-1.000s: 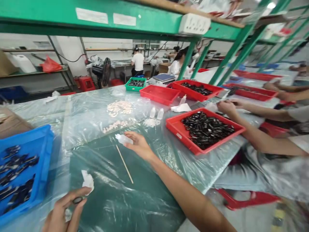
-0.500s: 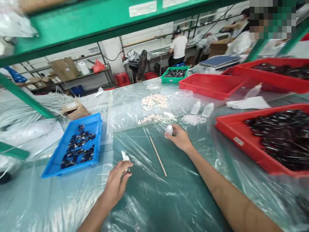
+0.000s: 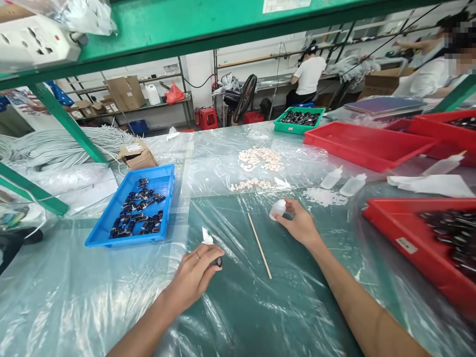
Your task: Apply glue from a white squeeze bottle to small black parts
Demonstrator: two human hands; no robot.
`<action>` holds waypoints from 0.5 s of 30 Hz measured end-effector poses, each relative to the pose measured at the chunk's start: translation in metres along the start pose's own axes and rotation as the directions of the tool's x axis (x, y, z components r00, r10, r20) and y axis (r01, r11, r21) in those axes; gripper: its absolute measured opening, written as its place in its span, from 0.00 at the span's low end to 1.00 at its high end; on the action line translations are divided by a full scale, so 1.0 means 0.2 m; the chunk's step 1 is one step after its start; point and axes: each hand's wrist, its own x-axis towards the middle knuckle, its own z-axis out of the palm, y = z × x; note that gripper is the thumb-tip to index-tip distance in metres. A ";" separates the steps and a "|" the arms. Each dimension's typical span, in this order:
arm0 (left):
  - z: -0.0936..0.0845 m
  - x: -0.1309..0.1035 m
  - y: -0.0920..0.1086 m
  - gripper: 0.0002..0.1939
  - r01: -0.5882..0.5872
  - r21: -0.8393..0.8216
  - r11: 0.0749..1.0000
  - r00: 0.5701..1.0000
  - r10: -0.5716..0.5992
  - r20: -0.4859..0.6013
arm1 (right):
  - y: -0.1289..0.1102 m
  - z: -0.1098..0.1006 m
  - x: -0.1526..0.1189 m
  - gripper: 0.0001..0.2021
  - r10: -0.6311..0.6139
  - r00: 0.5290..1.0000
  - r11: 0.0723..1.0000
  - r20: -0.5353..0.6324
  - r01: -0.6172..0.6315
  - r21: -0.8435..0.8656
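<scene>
Pinching a small, dark, rounded piece (image 3: 218, 261) between thumb and fingers, the left hand (image 3: 197, 275) hovers over the dark green part of the plastic-covered table (image 3: 238, 317), a crumpled white tissue (image 3: 207, 237) just beyond its fingertips. The right hand (image 3: 300, 222) grasps a tilted, translucent white plastic bottle (image 3: 277, 210) near the green part's far edge. Bottle and piece are well apart, so nothing seems to be passing between them. A thin, pale wooden stick (image 3: 259, 245) lies untouched between the hands.

Progress can be judged only in part: one piece is in hand, many short black pieces (image 3: 137, 217) lie spread in the blue plastic tray (image 3: 168, 203) beyond the green part's left edge, and glossy dark pieces (image 3: 451, 233) are heaped in the red plastic tray (image 3: 383, 223) toward the table's right side. Which tray holds finished pieces cannot be told.
</scene>
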 end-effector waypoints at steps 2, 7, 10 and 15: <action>0.00 -0.01 -0.01 0.11 -0.013 0.036 0.999 1.000 0.012 0.023 | 0.00 0.01 0.00 0.27 0.011 1.000 1.000 0.008 -0.011 0.009; 0.02 -0.02 -0.02 0.10 -0.042 0.060 0.997 0.998 0.038 0.056 | -0.06 -0.03 -0.02 0.29 0.038 0.995 0.997 0.090 -0.044 0.058; 0.01 -0.02 -0.02 0.11 -0.053 0.068 0.996 0.998 0.051 0.038 | -0.10 -0.08 -0.01 0.26 0.052 0.987 0.992 0.154 -0.068 0.104; 0.02 -0.03 -0.04 0.12 -0.071 0.076 0.995 0.997 0.068 0.033 | -0.13 -0.08 0.18 0.14 0.158 0.982 0.985 0.101 -0.164 0.058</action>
